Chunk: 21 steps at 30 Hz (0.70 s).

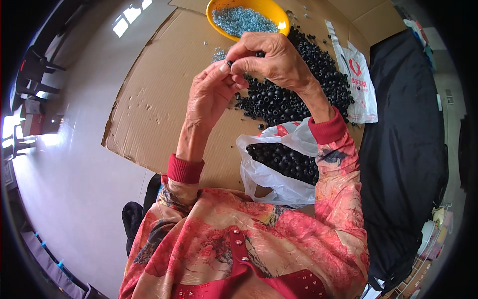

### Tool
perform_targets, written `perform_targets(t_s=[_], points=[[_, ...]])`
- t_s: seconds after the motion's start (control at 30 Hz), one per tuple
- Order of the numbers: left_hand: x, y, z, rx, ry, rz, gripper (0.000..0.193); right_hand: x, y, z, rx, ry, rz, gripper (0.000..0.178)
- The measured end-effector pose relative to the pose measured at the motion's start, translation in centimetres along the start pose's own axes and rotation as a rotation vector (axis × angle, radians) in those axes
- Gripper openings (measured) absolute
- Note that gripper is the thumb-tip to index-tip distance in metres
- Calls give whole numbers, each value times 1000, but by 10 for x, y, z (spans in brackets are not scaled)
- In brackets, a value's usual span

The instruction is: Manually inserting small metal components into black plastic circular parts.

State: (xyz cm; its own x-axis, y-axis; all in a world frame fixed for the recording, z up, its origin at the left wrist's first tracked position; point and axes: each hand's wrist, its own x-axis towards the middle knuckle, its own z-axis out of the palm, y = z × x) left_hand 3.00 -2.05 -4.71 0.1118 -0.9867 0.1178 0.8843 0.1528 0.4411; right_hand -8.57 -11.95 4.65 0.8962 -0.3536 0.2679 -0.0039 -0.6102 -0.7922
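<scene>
My left hand [211, 92] and my right hand [274, 60] meet above the cardboard, fingertips together. Pinched where their thumbs and forefingers come together is a small round black bead [229, 64]. A second black bead [260, 54] shows within the curl of my right hand. Beneath and beside that hand spreads a loose pile of black beads [279, 99], many with a hole through them. Just beyond my fingers stands a yellow bowl [215, 29] with tiny pale-blue clear beads [244, 21] in it. Some of these clear beads [219, 54] lie spilled by its near side.
Near my right forearm, an open white plastic bag [251, 172] holds more black beads [286, 159]. A flattened white bag with red print [362, 82] lies right of the pile. All rest on a cardboard sheet [154, 99]; black cloth [403, 134] covers something at the right.
</scene>
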Motion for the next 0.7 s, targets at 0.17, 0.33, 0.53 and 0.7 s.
perform_targets(t_s=[0.17,0.33,0.53,0.7], points=[[0,10,-13,-73,40,86,16,-13,23,0,24,174,96,9],[-1,10,-19,-53,69,96,15,-44,79,5,-319,-35,244,13],[0,7,-23,5,124,59,16,-56,112,24,-491,-20,173,10],[0,6,-23,20,130,34,15,-52,113,36,-634,-29,122,12]])
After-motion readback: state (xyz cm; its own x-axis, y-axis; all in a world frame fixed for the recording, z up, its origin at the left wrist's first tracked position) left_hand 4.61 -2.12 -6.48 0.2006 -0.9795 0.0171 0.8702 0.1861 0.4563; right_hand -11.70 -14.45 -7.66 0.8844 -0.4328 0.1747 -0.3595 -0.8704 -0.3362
